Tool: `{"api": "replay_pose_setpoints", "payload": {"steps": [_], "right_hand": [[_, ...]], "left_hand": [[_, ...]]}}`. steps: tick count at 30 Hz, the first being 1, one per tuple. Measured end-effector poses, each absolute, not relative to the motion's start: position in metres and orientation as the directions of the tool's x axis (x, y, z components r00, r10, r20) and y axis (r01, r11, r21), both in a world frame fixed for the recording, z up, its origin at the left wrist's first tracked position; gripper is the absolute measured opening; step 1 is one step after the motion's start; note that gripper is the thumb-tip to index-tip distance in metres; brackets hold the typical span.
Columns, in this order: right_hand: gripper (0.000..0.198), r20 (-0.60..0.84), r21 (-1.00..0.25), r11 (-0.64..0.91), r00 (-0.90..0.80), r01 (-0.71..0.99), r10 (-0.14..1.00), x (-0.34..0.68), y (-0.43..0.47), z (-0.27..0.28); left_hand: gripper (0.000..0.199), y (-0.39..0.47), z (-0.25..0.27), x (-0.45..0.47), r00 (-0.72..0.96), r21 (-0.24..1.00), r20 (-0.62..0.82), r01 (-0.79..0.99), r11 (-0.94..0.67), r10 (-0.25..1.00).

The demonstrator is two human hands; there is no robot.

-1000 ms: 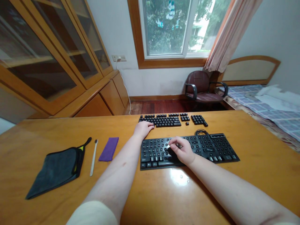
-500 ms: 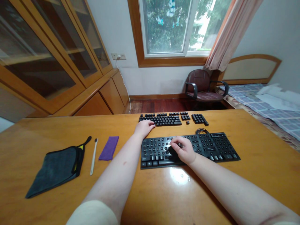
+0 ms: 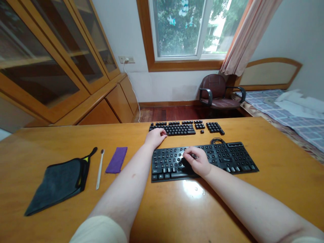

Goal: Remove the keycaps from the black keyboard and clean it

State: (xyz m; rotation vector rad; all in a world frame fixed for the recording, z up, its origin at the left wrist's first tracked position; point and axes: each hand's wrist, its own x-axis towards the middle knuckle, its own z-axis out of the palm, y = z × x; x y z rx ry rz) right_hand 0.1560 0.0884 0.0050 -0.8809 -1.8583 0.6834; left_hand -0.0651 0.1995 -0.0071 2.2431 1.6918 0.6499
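My left hand (image 3: 155,137) reaches to the far side of the desk, its fingers pinched together at the front row of loose black keycaps (image 3: 181,129), on a keycap that they mostly cover. The keycaps lie in rows laid out like a keyboard. Nearer to me is a black keyboard (image 3: 165,161) whose sockets are mostly bare, with a few keys still fitted along its front. My right hand (image 3: 198,162) hovers over or rests on its middle, fingers curled closed; something small and dark shows between them, too hidden to name.
Left of my left arm lie a purple cloth (image 3: 116,160), a white toothbrush-like brush (image 3: 100,169) and a folded dark grey cloth (image 3: 57,182). The keyboard's coiled cable (image 3: 217,140) sits behind it. A chair (image 3: 215,91) and a bed (image 3: 291,104) stand beyond the desk.
The view has shifted very slightly. Both hands stay in nearly the same place, and nothing on the desk has visibly moved.
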Motion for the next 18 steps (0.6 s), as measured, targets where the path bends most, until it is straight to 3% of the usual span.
{"api": "replay_pose_setpoints", "payload": {"steps": [18], "right_hand": [[0.021,0.486,-0.771,0.570,-0.314,0.286,0.815,0.1576,0.0893,0.0027]], "left_hand": [[0.014,0.2006,-0.0074,-0.0649,0.250,0.472,0.203,0.822,-0.319,0.947]]}}
